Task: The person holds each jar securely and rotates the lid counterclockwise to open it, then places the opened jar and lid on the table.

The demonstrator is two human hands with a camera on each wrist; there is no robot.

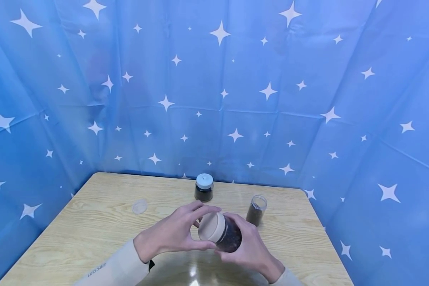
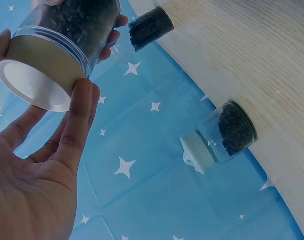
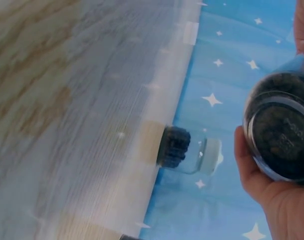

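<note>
Head view: jar point(image 1: 231, 237) between left grip point(image 1: 176, 229) at lid point(image 1: 211, 227), right grip point(image 1: 251, 247).

My left sleeve point(image 1: 118, 263): pale, small dark lettering point(image 1: 97, 269) on it, black bit point(image 1: 151, 265) at wrist end. Right sleeve point(image 1: 287, 279) pale too. My fingers point(image 2: 76, 127) bare.

Beige-lidded jar point(image 1: 222, 233) between left grip point(image 1: 180, 229) and right grip point(image 1: 249, 245)

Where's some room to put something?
On the table, left of the clear disc and right of the narrow jar. The middle's crowded: left hand and right hand hold the beige-lidded jar, the blue-lidded jar behind.
</note>
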